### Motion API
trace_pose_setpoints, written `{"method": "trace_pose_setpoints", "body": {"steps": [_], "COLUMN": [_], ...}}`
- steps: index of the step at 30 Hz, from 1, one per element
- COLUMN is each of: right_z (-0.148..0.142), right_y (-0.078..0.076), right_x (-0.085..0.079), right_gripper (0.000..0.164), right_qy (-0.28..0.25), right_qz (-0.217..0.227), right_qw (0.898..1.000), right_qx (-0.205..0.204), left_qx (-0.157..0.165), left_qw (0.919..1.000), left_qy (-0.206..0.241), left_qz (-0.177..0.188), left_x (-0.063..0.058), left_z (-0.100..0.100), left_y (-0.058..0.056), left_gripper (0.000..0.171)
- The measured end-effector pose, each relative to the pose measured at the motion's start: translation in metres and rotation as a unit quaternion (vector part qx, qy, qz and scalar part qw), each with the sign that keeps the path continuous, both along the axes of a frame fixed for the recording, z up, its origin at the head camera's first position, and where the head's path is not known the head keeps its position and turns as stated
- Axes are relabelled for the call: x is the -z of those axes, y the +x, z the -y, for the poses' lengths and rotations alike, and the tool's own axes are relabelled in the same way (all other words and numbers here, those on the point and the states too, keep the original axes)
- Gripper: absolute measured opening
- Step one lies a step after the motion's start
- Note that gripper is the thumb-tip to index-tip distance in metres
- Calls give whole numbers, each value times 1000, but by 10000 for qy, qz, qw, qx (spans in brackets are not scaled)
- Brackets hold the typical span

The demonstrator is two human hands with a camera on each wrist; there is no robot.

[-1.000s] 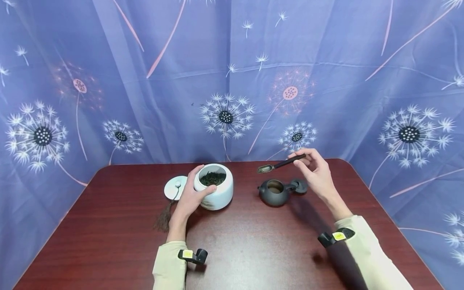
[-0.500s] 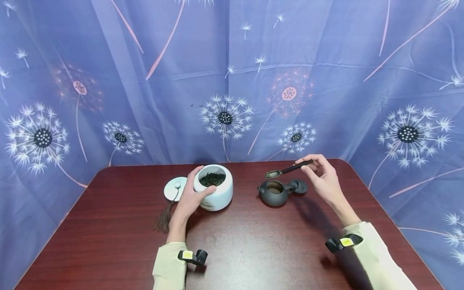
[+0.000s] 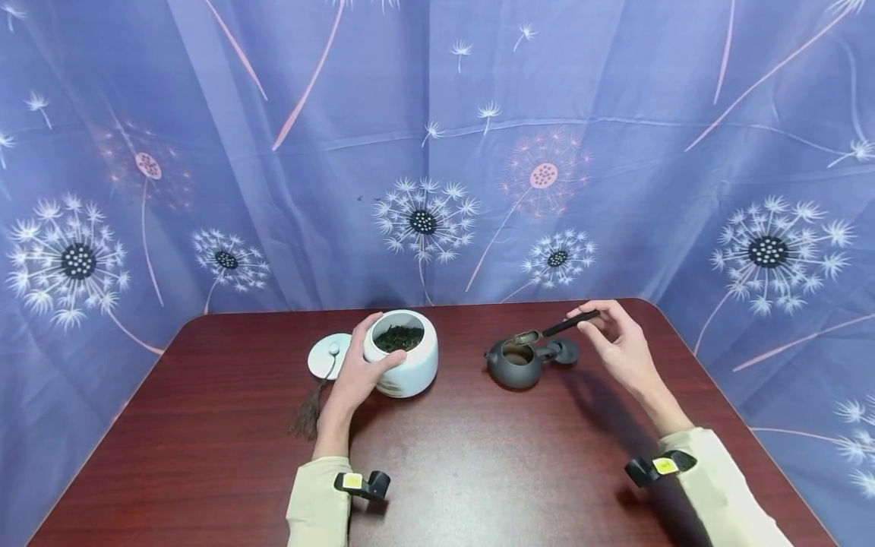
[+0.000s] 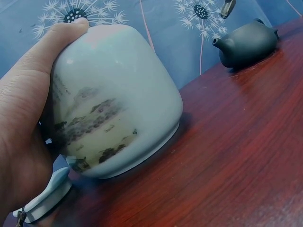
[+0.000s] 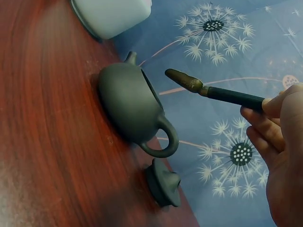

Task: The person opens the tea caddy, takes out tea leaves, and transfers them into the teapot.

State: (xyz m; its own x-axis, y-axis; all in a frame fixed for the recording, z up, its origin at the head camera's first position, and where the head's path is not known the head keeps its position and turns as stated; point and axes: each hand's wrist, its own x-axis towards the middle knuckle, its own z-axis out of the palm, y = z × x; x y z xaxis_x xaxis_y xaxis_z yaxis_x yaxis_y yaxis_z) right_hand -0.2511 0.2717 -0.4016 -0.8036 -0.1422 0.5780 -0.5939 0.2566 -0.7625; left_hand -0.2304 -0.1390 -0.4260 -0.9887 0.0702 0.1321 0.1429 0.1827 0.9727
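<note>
My left hand (image 3: pixel 360 372) grips the side of a white tea jar (image 3: pixel 413 372), its thumb over the front rim. Dark tea leaves (image 3: pixel 399 338) lie inside. On the right, my right hand (image 3: pixel 618 343) pinches the dark handle of a tea scoop (image 3: pixel 569 324). The scoop's metal bowl is just above the open mouth of a dark teapot (image 3: pixel 516 371); in the right wrist view a gap shows between scoop (image 5: pixel 187 81) and teapot (image 5: pixel 130 101). Whether leaves lie in the scoop is hard to tell.
The jar's white lid (image 3: pixel 326 355), with a brown tassel (image 3: pixel 307 414), lies left of the jar. Behind the teapot's handle rests its dark lid (image 3: pixel 563 352). A blue dandelion-print curtain (image 3: pixel 328 190) hangs along the back edge of the reddish-brown table (image 3: pixel 465 456).
My right hand has moved right and down, bringing the scoop from above and left of the teapot to close over its opening. The left hand stays on the jar.
</note>
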Motion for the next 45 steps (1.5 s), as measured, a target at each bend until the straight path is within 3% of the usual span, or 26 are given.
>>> {"method": "trace_pose_setpoints", "body": {"steps": [7, 14, 22, 30, 38, 40, 45], "right_z": [-4, 12, 11, 10, 13, 15, 26], "right_y": [-5, 12, 0, -15, -11, -10, -12], "right_x": [12, -10, 1, 4, -3, -4, -7], "right_gripper": [28, 29, 35, 43, 46, 44, 42], "right_qy": [239, 626, 910, 1257, 2092, 2041, 1432], "right_qz": [-26, -268, -813, -1121, -1499, -1614, -1686], "right_qw": [9997, 9975, 9922, 9849, 9663, 9656, 9750], "right_qx": [74, 178, 251, 394, -1, 45, 213], "left_qx": [14, -69, 18, 9, -11, -19, -23], "left_qw": [10000, 9999, 9999, 10000, 9999, 9999, 10000], "left_qy": [30, -10, -57, 12, 56, 56, 38], "left_qz": [-66, -154, -97, -41, -91, -83, -35], "left_x": [0, 28, -1, -3, -1, 0, 1], "left_z": [1, 5, -1, -2, -2, -1, 0], "left_y": [-1, -20, -4, -3, -3, -2, -2], "left_gripper": [83, 82, 82, 83, 82, 82, 83]}}
